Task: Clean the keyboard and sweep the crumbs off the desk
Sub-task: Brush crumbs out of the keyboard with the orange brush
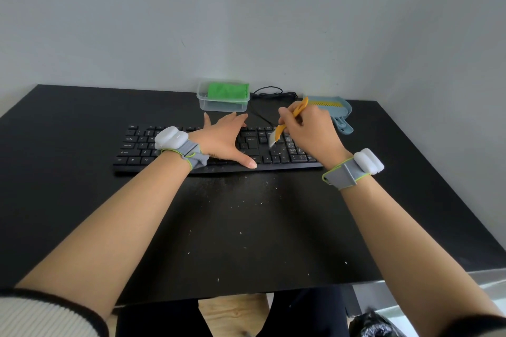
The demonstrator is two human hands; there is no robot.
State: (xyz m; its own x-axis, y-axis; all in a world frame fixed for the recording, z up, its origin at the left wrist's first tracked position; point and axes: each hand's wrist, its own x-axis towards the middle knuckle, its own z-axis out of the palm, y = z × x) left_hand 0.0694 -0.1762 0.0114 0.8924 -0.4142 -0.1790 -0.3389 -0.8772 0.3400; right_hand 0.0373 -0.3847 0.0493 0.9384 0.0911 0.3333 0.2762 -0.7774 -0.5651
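L hand [224, 139] flat, fingers straight, pressing keyboard [142, 150] mid-desk [82, 200] — R hand [309, 128] grips yellow brush [287, 126], bristles seemingly on right-side keys — crumbs [246, 200] scattered on near side.

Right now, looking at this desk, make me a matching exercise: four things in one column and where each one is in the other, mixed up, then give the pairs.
Things:
1. brush
2. green cloth
3. dustpan
4. left hand

Places:
A. resting flat on the keyboard
B. inside the clear plastic box
C. held in the right hand, bristles on the keys
D. at the back of the desk, right of the box

Pairs: 1-C, 2-B, 3-D, 4-A
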